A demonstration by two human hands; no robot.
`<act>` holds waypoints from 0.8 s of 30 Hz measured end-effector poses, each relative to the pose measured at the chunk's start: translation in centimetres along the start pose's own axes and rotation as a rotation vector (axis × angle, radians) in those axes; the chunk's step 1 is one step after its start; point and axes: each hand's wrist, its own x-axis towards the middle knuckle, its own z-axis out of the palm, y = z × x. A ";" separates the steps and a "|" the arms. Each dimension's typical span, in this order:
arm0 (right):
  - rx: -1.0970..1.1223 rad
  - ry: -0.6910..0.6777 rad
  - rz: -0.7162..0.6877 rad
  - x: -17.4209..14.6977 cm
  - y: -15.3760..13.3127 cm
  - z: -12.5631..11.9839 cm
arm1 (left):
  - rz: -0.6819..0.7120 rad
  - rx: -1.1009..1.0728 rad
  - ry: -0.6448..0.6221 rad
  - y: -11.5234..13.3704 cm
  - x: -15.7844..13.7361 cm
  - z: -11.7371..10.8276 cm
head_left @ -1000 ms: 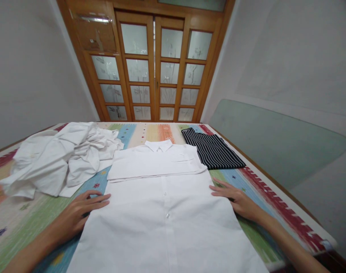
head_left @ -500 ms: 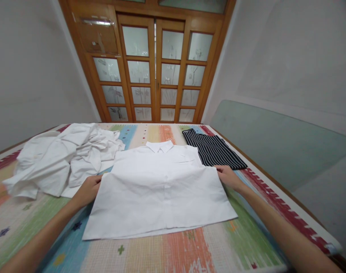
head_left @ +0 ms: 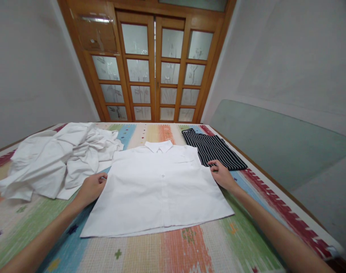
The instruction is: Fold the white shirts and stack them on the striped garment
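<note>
A white button-front shirt (head_left: pixel 161 201) lies flat in the middle of a bed-like surface, on a striped, multicoloured cover (head_left: pixel 144 254), between the person's two hands. Its collar (head_left: pixel 158 146) points away from the person, towards wooden doors (head_left: pixel 153 94) with glass panes, and its button line runs from there straight back to the person. The straight near edge spans left to right, slanting slightly, its left corner nearer. Seen at this low angle, the shirt looks wider than it is deep, so its true long axis is hard to judge. The left hand (head_left: pixel 91 189) is at the shirt's left edge, fingers curled; the right hand (head_left: pixel 222 176) is at the right edge, fingers bent and slightly parted. Whether either one pinches the cloth cannot be told, as the fingertips are partly hidden. A black-and-white striped garment (head_left: pixel 218 151) sits just beyond the right hand, and a rumpled white heap of cloth (head_left: pixel 61 159) lies to the left, its shape unclear. The shirt's underside is hidden, the chest pocket outline is faint, and both forearms are cut off below.
</note>
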 end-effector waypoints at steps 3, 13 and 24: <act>-0.056 -0.006 0.037 0.1 0.0 -0.1 | -0.004 0.127 0.020 0.3 0.0 0.0; -0.233 0.062 0.007 -0.3 -0.2 0.7 | 0.049 0.213 0.202 -1.3 0.0 1.6; -0.123 -0.011 0.025 -0.7 -0.9 1.2 | 0.096 0.017 0.095 -0.3 0.4 1.3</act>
